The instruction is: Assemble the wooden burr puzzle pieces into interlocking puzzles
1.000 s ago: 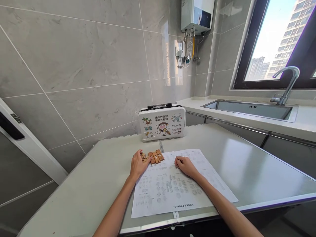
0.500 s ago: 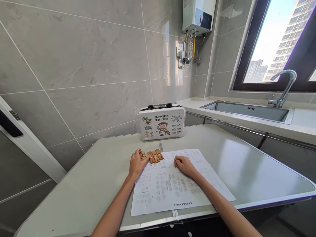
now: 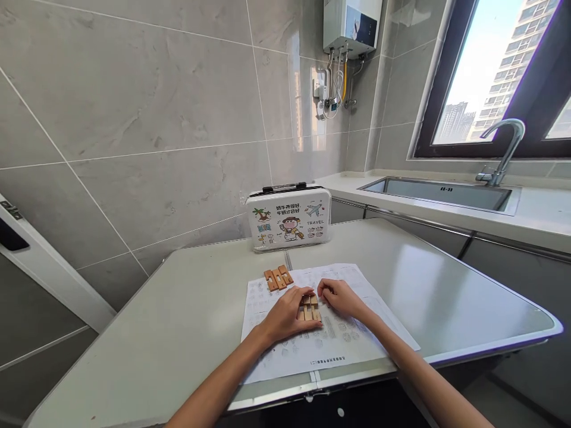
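Note:
My left hand [image 3: 288, 312] curls around a group of light wooden puzzle pieces [image 3: 308, 313], thumb on the near side and fingers on the far side. The pieces lie side by side on the printed paper sheet [image 3: 294, 362]. Close to their right rests my right hand [image 3: 339, 297], loosely closed, its curled fingertips by the far end of the group; nothing shows in it. Beyond my left hand, three darker notched wooden pieces [image 3: 278, 278] lie in a row at the sheet's upper left edge. Drawings and small print cover the sheet, which faces away from me.
A white cartoon-printed case [image 3: 289, 220] stands at the back of the folding table [image 3: 178, 321]. To the right, a counter holds a sink [image 3: 439, 193] with a tap [image 3: 506, 151]. A grey tiled wall [image 3: 156, 107] rises behind.
My left hand has moved right and nearer, bringing the group of light wooden pieces from beside the darker row to mid-sheet. My right hand has stayed nearly in place, still curled.

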A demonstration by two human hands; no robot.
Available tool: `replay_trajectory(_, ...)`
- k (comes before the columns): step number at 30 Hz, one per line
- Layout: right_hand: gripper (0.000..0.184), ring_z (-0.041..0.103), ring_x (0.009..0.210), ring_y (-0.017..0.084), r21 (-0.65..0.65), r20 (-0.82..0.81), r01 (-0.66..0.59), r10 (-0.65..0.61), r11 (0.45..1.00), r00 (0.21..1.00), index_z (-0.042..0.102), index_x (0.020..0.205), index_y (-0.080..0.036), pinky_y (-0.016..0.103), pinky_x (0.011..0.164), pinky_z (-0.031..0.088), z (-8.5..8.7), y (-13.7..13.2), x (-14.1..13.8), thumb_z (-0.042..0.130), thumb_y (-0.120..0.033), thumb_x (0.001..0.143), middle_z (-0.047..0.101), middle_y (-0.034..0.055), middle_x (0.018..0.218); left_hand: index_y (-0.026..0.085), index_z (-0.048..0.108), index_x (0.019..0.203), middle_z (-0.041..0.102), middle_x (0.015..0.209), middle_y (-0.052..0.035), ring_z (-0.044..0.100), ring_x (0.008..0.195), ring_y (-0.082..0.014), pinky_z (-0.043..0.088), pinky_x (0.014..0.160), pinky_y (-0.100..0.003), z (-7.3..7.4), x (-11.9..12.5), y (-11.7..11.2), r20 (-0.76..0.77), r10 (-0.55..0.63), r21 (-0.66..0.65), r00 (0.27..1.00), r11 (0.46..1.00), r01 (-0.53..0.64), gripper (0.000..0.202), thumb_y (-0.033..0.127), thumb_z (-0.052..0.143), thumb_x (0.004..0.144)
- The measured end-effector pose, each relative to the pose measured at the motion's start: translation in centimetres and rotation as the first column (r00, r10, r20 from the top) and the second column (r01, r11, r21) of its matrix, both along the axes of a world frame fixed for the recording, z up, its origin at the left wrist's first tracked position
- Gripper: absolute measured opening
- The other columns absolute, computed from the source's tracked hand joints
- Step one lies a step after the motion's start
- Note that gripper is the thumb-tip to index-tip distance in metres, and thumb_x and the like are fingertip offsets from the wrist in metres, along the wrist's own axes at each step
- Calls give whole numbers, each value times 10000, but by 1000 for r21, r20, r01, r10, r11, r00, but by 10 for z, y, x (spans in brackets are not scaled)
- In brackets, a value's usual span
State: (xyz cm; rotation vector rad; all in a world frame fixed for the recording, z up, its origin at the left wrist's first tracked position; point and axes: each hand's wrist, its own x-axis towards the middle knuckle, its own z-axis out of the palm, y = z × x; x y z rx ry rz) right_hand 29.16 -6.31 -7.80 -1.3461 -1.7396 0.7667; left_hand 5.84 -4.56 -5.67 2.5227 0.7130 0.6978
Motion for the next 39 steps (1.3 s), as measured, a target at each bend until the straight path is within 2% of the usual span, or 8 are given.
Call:
replay_trajectory(6, 163, 610, 738, 207, 63, 90, 47, -52, 997, 995, 645, 877, -231, 319, 691, 422, 13, -40, 3, 488, -191, 893, 713, 24, 855, 239, 551, 1402, 688, 1204, -115, 693, 1046, -298, 583, 932, -445, -1, 8, -7, -46, -79, -54, 996, 996, 77, 810, 615, 869, 759)
replay_trajectory(12, 127, 620, 697, 190, 122, 206, 73, -97, 990, 974, 611, 1061, -259, 340, 672, 440, 11, -83, -18, 542, -324, 976, 681, 29, 983, 252, 490, 1500, 570, 1446, -176, 570, 1310, -375, 474, 1120, -522, 10, -4, -4, -77, -136, -7, 988, 991, 136, 980, 629, 904, 696)
replay_trajectory(16, 286, 664, 800, 236, 144, 274, 100, -137, 984, 952, 623, 1186, -294, 335, 652, 442, 2, -98, -31, 666, -445, 947, 671, 40, 1047, 239, 677, 1291, 560, 1349, -176, 521, 1270, -387, 448, 1098, -547, 17, -17, -1, -126, -46, 44, 991, 998, 52, 755, 664, 881, 701)
replay_trajectory(21, 145, 667, 787, 234, 176, 269, 168, -211, 970, 940, 655, 1055, -287, 326, 638, 439, -10, -98, -37, 675, -383, 947, 676, 25, 951, 257, 658, 1308, 615, 1039, -50, 578, 971, -262, 504, 936, -419, 23, -29, 0, -14, 13, -264, 1000, 964, -16, 780, 608, 924, 664)
replay_trajectory(25, 151, 639, 689, 215, 159, 183, 193, -221, 968, 958, 658, 1064, -285, 333, 650, 463, -10, -101, -34, 619, -414, 996, 673, 5, 828, 245, 548, 1418, 591, 889, 21, 571, 803, -177, 517, 820, -330, 22, -25, -1, 36, 15, -387, 999, 922, 0, 793, 544, 875, 760)
replay_trajectory(30, 355, 653, 724, 218, 90, -108, 250, -240, 964, 965, 683, 1198, -254, 328, 628, 506, -7, -107, -28, 550, -536, 1027, 721, 63, 944, 242, 529, 1414, 602, 909, 15, 597, 812, -170, 519, 811, -323, 17, -11, -6, 98, 1, -464, 995, 885, 45, 789, 486, 887, 755)
replay_trajectory(36, 423, 678, 737, 207, 72, -277, 174, -148, 982, 949, 716, 1251, -260, 321, 651, 553, -1, -108, -26, 527, -574, 1038, 747, 80, 1030, 240, 511, 1450, 539, 754, 66, 511, 667, -135, 427, 628, -257, 16, -5, -12, 103, 7, -513, 995, 857, 47, 802, 473, 877, 775)
replay_trajectory(39, 410, 690, 769, 209, 72, -284, 125, -99, 990, 954, 724, 1259, -270, 338, 704, 574, 1, -103, -30, 526, -558, 1045, 751, 84, 1104, 252, 523, 1441, 564, 804, 54, 476, 623, -109, 374, 573, -235, 17, -4, -17, 90, 17, -528, 996, 849, 34, 777, 456, 873, 778)
